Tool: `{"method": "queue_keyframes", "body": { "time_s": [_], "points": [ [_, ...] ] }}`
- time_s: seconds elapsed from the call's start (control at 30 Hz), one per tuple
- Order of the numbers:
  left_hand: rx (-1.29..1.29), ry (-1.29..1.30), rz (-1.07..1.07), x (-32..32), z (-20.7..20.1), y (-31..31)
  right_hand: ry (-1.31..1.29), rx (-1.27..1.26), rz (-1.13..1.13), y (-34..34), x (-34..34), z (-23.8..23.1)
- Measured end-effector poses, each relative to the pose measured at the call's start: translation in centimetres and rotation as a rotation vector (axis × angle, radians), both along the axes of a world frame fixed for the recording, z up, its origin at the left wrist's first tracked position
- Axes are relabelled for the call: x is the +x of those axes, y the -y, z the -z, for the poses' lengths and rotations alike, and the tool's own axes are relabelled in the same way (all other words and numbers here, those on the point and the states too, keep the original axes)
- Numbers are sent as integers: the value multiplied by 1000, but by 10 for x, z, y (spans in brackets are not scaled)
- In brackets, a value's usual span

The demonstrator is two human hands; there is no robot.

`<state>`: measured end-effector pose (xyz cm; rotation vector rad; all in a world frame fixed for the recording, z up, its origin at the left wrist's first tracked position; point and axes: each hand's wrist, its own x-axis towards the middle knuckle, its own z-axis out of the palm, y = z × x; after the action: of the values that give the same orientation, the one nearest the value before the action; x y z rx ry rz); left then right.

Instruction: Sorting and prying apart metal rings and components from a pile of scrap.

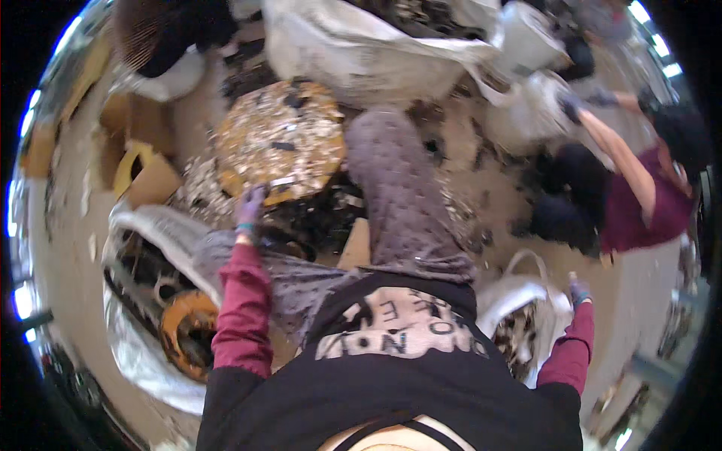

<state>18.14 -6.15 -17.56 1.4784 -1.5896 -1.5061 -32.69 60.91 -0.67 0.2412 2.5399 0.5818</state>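
In front of me a round, yellow-orange board (331,128) is spread with small pale and dark scraps (282,154). My left hand (252,204), in a purple glove, rests at its near edge, fingers stretched toward the scraps. Close to those fingers lies a small whitish piece (283,181). Out to the right, my right hand (578,290), gloved too, is closed beside a white sack (556,304) holding dark and pale scraps. A small pale bit shows at its fingertips, too small to name.
Left of me stands a white sack (124,353) with an orange ring-shaped part (174,323) inside. A big white bag (338,56) lies beyond the board. A co-worker in a maroon top (650,203) handles a white sack (526,113) at right. Cardboard (150,180) and scraps litter the floor.
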Motion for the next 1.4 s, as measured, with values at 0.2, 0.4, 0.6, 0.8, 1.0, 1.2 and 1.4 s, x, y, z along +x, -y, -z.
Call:
{"method": "queue_keyframes", "body": {
  "time_s": [0.2,0.4,0.6,0.8,1.0,1.2,1.4],
  "points": [
    [-55,-114,-222,51,25,0,-10,-993,-689,316,-20,9],
    [-442,-223,-426,42,-134,-23,168,-1384,-1198,551,38,18],
    [-850,712,-825,202,-135,-90,77,-1537,-1549,674,135,24],
    [-88,1311,-381,226,-88,-137,-21,-1635,-1657,693,164,69],
    [-23,1583,-372,219,-20,-115,227,-1624,-1220,692,163,95],
    [150,1016,-481,244,-50,-99,189,-1504,-1253,690,150,102],
    [-61,756,-668,240,-86,-131,255,-1560,-1251,693,154,104]
  ]
}}
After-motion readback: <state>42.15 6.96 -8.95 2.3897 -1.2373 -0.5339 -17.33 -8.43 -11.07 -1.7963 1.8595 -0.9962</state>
